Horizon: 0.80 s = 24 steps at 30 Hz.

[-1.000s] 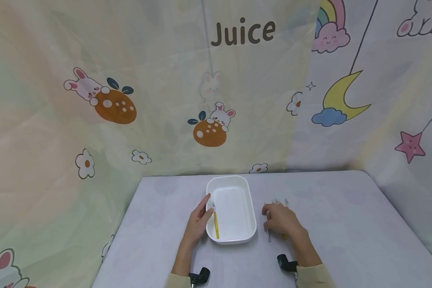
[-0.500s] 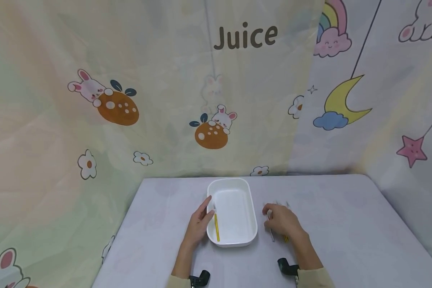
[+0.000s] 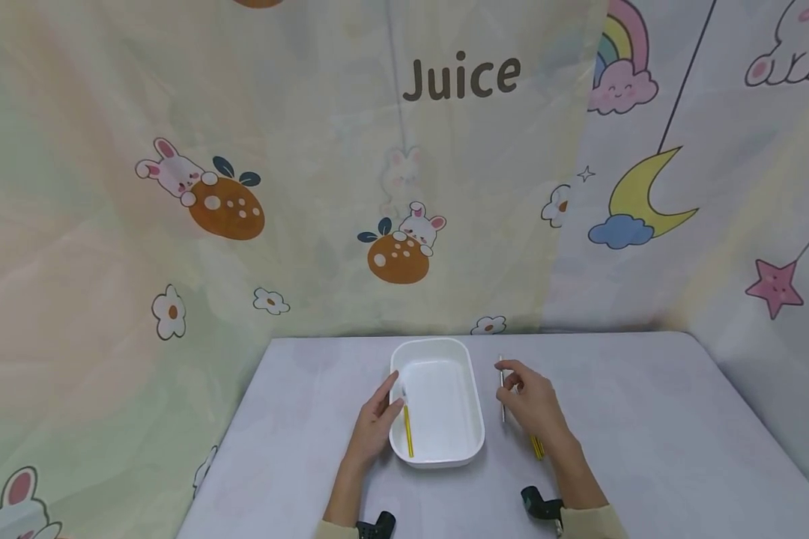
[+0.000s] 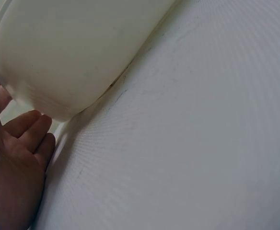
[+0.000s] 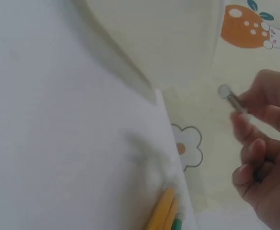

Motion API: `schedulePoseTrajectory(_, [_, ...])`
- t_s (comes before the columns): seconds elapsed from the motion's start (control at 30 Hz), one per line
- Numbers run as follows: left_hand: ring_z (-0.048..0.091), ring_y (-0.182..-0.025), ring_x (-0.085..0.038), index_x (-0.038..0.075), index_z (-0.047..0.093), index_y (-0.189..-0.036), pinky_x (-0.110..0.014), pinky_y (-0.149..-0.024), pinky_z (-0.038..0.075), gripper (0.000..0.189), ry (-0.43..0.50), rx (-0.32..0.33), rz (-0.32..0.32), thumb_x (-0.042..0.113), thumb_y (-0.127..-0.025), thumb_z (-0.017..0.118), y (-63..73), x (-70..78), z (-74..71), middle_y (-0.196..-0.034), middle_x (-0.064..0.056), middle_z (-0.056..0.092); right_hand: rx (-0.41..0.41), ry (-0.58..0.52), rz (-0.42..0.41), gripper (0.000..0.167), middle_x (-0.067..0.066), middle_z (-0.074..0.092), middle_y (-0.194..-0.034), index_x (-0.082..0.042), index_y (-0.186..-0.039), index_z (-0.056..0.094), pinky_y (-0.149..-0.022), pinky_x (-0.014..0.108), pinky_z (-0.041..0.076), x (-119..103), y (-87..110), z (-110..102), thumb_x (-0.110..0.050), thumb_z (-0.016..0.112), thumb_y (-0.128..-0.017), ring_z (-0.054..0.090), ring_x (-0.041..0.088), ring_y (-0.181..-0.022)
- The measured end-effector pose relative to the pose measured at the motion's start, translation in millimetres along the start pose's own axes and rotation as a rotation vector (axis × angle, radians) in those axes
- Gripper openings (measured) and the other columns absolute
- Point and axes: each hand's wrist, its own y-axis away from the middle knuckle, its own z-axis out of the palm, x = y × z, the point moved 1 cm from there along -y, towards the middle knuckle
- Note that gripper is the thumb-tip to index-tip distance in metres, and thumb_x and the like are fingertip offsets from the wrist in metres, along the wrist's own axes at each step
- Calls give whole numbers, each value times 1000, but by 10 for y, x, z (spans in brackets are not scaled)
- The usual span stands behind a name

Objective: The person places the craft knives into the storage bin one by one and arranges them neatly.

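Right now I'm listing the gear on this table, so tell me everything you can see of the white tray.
The tray is white, smooth and plastic-looking: a rectangle with rounded corners, raised walls and a rim running all round. It stands open side up on the table, its longer sides pointing away from the person. A thin yellow stick lies inside along the left side, its far end pale or clear. The left hand holds that side, thumb at the rim.
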Motion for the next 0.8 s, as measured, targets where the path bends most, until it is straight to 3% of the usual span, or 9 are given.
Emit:
schedulePoseTrajectory(0.17, [26,-159,-17,20,45,-159,-40,-128,23,56,0,0,5,26,-105,62,8,-11,-1,-167,9,39,121,-142,-89,41,3,63,-86,-16,-129,69,-51,21,36,-73,-10,-3,-6,69,-90,45,16,-67])
schedulePoseTrajectory(0.43, [26,-159,-18,18,44,-159,-42,-128,23,58,4,-11,13,28,-105,62,2,-12,13,-168,7,37,195,-357,-150,42,8,66,-89,-15,-127,71,-47,20,33,-211,2,20,3,71,-89,40,11,-62])
schedulePoseTrajectory(0.63, [26,-159,-19,19,44,-159,-44,-128,23,58,-4,-5,11,29,-105,62,19,-2,5,-168,6,37,187,-439,-150,42,7,66,-87,-15,-127,71,-47,21,32,-317,20,123,4,72,-89,40,11,-64])
schedulePoseTrajectory(0.8, [26,-159,-15,20,45,-159,-42,-129,23,57,1,-8,19,28,-105,62,14,9,-8,-166,10,38,115,-494,-159,43,9,65,-89,-14,-129,70,-50,18,32,-414,33,244,5,73,-90,42,11,-66])
